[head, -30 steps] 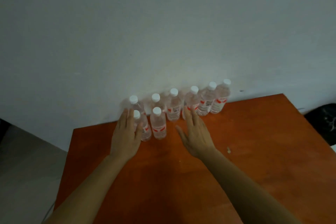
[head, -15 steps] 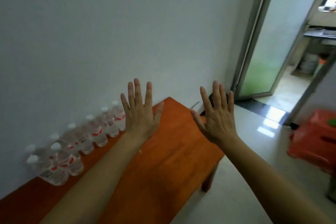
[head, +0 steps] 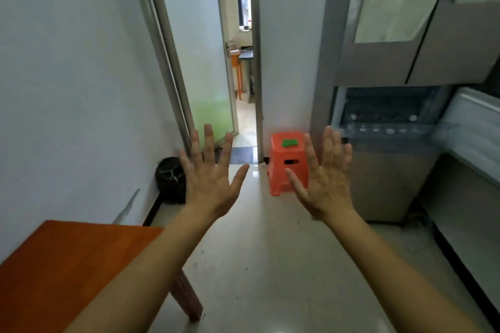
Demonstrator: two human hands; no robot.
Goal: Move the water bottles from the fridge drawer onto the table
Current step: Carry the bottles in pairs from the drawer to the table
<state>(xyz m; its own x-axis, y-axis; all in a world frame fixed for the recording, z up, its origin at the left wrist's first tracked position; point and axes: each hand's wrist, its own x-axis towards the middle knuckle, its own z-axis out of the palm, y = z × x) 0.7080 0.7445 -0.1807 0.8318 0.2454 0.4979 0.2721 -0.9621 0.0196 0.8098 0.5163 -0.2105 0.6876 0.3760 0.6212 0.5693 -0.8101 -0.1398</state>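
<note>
Both arms raised, faces a grey fridge with its drawer open at right, the orange table at lower left, a red stool ahead. Holds left hand and right hand up, fingers straight and spread, gripping nothing. Makes out water bottles only as blurred white caps in the drawer, beyond the right fingertips, well apart, with labels too blurred to read.
</note>
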